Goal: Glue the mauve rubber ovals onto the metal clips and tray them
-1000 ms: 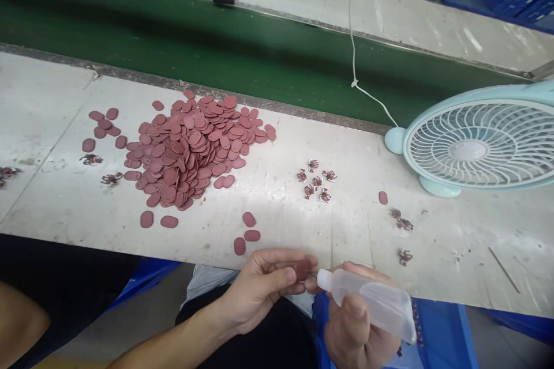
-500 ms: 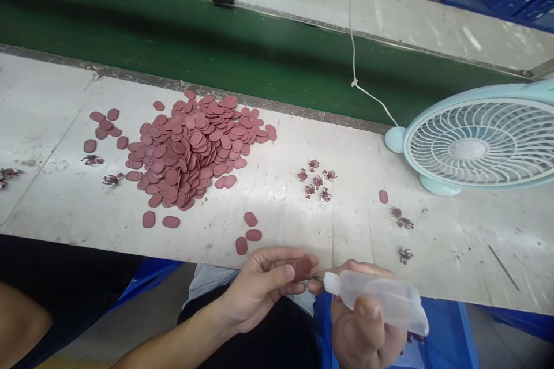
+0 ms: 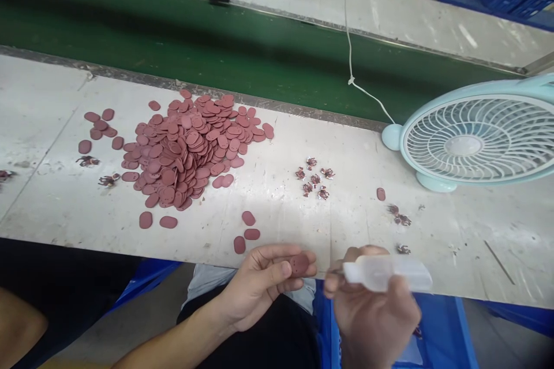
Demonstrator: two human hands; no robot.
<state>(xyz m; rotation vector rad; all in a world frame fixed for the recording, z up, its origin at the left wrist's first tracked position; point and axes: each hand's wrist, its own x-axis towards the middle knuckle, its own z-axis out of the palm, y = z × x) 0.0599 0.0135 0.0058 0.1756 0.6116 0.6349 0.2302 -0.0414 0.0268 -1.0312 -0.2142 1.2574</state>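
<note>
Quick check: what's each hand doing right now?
Left hand: grip closed on a small reddish-brown oval disc.
Right hand: grip closed on a clear plastic squeeze bottle.

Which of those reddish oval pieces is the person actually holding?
The single oval piece pinched in the left hand at the table's near edge. All the others lie loose on the table, most in the big pile.

White bench: red discs, fan.
</note>
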